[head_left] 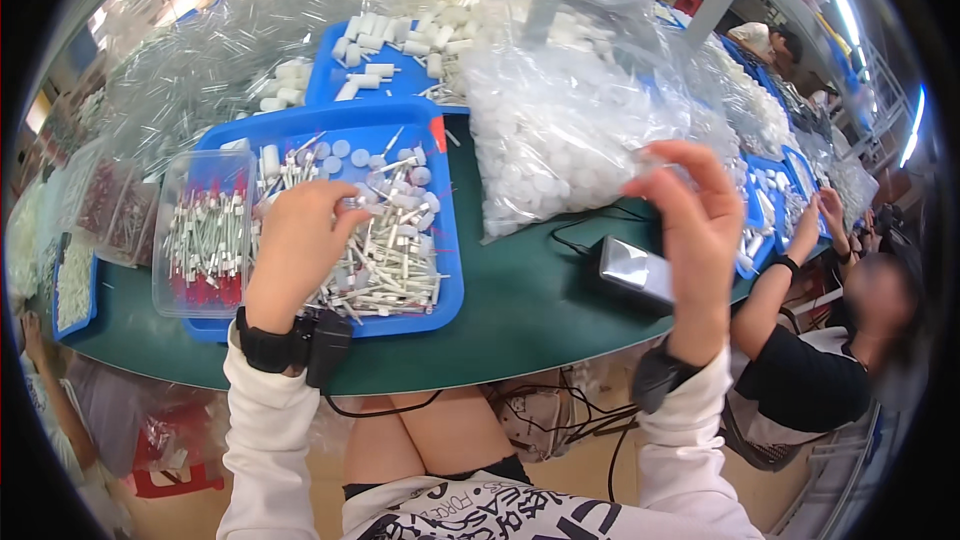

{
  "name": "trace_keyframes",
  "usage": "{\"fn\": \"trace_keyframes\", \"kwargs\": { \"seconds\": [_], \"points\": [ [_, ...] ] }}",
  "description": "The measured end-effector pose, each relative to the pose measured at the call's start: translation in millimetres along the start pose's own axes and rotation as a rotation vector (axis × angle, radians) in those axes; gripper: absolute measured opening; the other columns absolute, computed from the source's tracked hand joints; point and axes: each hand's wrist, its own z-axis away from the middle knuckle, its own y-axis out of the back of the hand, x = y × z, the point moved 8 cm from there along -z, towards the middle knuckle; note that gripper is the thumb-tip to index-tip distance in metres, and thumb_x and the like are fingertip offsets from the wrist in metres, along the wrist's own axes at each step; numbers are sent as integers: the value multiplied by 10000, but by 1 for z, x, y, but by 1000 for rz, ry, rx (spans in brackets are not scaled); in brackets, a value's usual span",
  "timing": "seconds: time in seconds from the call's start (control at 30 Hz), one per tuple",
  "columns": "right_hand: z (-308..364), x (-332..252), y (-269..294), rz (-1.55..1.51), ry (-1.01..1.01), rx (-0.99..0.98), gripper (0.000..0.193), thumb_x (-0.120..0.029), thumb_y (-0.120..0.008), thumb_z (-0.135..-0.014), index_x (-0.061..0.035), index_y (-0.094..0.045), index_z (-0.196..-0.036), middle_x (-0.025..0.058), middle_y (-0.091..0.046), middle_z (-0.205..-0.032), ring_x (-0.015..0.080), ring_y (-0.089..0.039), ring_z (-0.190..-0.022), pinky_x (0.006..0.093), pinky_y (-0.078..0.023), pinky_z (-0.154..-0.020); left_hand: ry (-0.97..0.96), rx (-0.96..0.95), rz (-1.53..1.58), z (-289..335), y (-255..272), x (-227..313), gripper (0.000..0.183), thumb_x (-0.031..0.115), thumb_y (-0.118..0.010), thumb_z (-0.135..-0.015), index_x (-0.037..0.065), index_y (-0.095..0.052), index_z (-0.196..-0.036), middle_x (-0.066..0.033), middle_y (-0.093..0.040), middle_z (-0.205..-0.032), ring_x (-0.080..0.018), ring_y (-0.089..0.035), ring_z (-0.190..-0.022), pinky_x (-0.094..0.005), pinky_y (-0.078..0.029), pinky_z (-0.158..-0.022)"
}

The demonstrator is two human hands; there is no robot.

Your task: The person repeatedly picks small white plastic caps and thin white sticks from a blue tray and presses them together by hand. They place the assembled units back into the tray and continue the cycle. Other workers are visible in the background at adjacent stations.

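Note:
My left hand (303, 242) hovers over a blue tray (448, 230) with thumb and fingertips drawn together; anything in them is hidden. Around it in the tray lie many thin white sticks with small white heads (385, 265) and round translucent white caps (420, 176). Raised on the right, my right hand (697, 235) holds its thumb and index finger in a pinch; what is between them is too small and blurred to name. Beyond that hand stands a large clear plastic bag (570, 130) full of round white caps.
A clear plastic box (168, 280) of red-ended sticks overlaps the tray's left side. Behind, another blue tray (322, 80) holds white cylinders, beside heaped clear bags (230, 50). A shiny boxy device (637, 273) with a cable sits near my right hand. A co-worker (800, 340) works at right.

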Motion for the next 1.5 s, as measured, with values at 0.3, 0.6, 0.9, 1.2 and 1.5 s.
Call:
{"fn": "trace_keyframes", "kwargs": {
  "seconds": [0.3,0.6,0.9,1.2,1.5],
  "points": [
    [-53,45,322,466,22,730,259,-188,-684,-840,-47,-665,-1056,71,-678,-940,149,-636,-815,285,-521,-717,136,10,127,-4,0,-8,235,128,-665,-782,-39,-678,-946,-138,-656,-723,-255,-631,-649,-351,-489,-625],
    [-45,46,284,1455,-146,701,355,-401,-596,-860,-98,-680,-1026,134,-683,-862,288,-656,-837,386,-489,-770,154,272,371,0,33,8,212,98,-653,-839,-29,-656,-1009,-63,-643,-751,-100,-552,-648,-261,-439,-586],
    [27,-19,2,78,-347,-343,268,-196,-610,-906,6,-630,-1081,-13,-589,-689,33,-520,-643,171,-348,-554,-185,82,676,17,17,143,114,38,-688,-799,-5,-650,-898,-78,-628,-744,-143,-581,-603,-260,-451,-553],
    [12,7,32,-11,-326,-106,194,-163,-633,-892,-29,-666,-1030,5,-593,-677,44,-520,-511,178,-393,-436,-276,116,598,11,-1,155,233,63,-705,-792,14,-654,-1014,-87,-674,-841,-171,-620,-696,-275,-482,-650],
    [-51,89,291,728,-520,453,363,-311,-680,-804,12,-659,-967,56,-614,-649,66,-461,-444,212,-372,-426,-49,-14,88,-1,2,27,336,219,-698,-805,-8,-620,-1041,-186,-619,-1003,-327,-601,-907,-395,-473,-786]
  ]
}}
